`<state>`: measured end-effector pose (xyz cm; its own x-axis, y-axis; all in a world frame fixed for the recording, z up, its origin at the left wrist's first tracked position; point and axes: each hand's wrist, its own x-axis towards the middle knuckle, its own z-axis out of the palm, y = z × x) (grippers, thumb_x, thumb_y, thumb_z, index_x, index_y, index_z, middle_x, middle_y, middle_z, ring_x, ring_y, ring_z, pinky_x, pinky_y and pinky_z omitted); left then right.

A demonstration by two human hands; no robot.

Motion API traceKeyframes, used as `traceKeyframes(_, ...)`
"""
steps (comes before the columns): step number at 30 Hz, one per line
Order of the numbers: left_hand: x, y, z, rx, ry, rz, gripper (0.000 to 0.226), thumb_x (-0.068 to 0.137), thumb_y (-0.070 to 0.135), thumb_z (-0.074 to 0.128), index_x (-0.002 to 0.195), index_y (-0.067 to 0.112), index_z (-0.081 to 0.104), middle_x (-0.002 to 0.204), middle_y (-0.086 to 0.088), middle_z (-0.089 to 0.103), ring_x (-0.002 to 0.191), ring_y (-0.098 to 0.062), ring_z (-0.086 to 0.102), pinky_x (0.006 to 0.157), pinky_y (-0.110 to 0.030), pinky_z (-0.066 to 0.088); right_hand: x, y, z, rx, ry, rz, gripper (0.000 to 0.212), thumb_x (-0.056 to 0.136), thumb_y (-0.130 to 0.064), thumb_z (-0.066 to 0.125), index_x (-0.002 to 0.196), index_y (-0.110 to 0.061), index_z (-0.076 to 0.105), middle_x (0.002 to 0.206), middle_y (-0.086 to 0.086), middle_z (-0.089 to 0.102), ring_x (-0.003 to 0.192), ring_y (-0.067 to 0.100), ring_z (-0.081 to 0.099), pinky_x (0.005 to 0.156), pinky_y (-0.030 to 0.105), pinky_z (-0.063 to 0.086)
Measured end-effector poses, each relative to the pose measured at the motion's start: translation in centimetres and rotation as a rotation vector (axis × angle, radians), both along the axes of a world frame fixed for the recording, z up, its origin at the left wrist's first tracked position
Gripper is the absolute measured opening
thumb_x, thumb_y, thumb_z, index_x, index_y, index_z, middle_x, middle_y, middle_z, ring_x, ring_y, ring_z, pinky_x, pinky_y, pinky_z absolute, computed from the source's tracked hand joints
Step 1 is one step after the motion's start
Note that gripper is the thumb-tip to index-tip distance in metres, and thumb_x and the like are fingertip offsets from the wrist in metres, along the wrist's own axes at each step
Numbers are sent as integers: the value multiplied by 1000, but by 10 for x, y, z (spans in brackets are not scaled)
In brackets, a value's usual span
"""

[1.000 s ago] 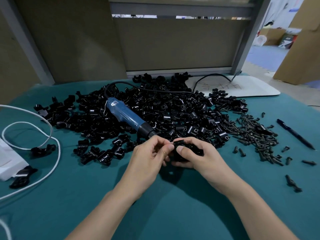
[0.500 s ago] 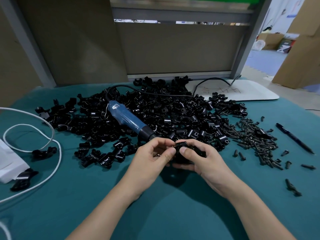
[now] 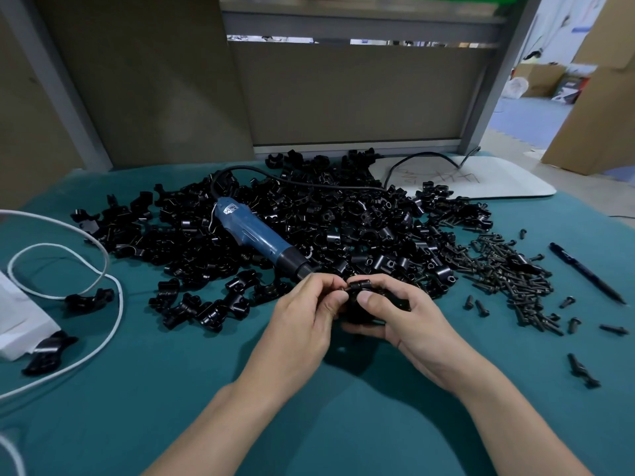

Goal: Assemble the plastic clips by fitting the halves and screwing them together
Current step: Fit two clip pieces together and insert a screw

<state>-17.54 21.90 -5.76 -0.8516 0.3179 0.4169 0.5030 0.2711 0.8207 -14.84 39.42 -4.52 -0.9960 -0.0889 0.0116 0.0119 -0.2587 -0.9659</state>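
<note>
Just beside the pile (image 3: 343,231), our left hand (image 3: 305,314) and right hand (image 3: 412,321) each held the clip halves (image 3: 359,287) in a pinching grip, and we judged they must seat flush before screwing.

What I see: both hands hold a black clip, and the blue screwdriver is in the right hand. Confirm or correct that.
One thing is wrong. The head view shows the blue screwdriver lying on the pile of clip halves, in neither hand. The left hand and right hand do both hold the black clip.
</note>
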Motion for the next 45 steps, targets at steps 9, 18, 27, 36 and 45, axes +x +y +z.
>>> traceKeyframes(9,2,0,-1,-120,56,60,24,105,50,36,96,35,53,92,21,56,85,-7,56,67,-21,44,0,-1,-2,50,20,-5,21,89,-18,68,108,-18,78,108,9,77,111,27,73,89,40,61)
traceKeyframes(18,-5,-1,-3,2,-47,31,38,97,63,40,84,31,56,75,13,62,69,-9,58,61,-24,46,2,-2,-2,73,52,-26,23,90,-17,68,112,-16,76,114,14,76,110,30,73,87,39,61)
traceKeyframes(27,-6,0,-3,15,-60,29,25,99,55,48,89,35,60,79,17,63,71,-4,58,60,-15,42,2,-4,1,38,16,-25,19,92,-18,73,110,-12,77,113,17,75,110,33,73,88,43,61)
traceKeyframes(36,-3,1,-2,29,-28,-9,11,100,44,52,103,39,61,94,20,63,89,-7,62,73,-18,49,-1,1,14,-330,-86,-161,20,83,-19,67,90,-5,80,110,21,76,96,30,77,73,34,64)
traceKeyframes(45,0,2,-3,-66,73,-11,17,101,37,55,109,26,65,101,19,62,97,-7,63,76,-15,47,1,-4,13,-315,-132,-113,25,83,-22,69,97,-3,80,116,21,75,95,27,76,76,33,63)
